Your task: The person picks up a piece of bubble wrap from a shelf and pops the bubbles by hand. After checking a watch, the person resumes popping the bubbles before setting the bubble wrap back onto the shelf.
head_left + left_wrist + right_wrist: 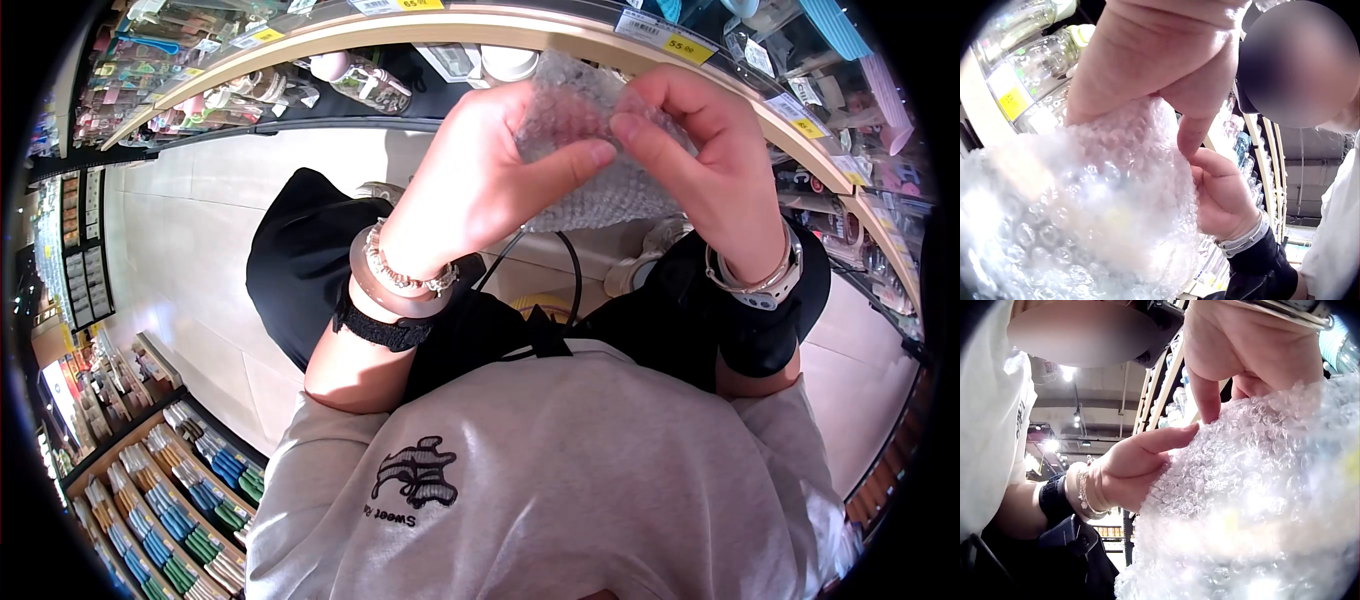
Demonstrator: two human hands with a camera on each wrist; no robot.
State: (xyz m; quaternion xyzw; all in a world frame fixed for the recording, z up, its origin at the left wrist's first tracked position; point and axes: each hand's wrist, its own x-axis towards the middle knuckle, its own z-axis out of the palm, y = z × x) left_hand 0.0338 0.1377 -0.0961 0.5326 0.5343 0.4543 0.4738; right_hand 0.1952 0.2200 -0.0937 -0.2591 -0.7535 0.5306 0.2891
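Observation:
Clear bubble wrap [590,190] is held up between both hands in the head view; it fills much of the left wrist view [1116,212] and the right wrist view [1229,506]. My left hand [480,170] grips its left side, thumb on the near face and fingers behind the plastic. My right hand [715,160] pinches the upper right edge between thumb and curled fingers. The two thumbs lie close together near the top edge. What the wrap may contain cannot be made out.
A curved store shelf [480,25] with price tags and bottles runs beyond the hands. Bins of packaged goods [170,500] stand at lower left. Pale floor tiles [190,240] lie below, with a shoe [630,275] between the knees.

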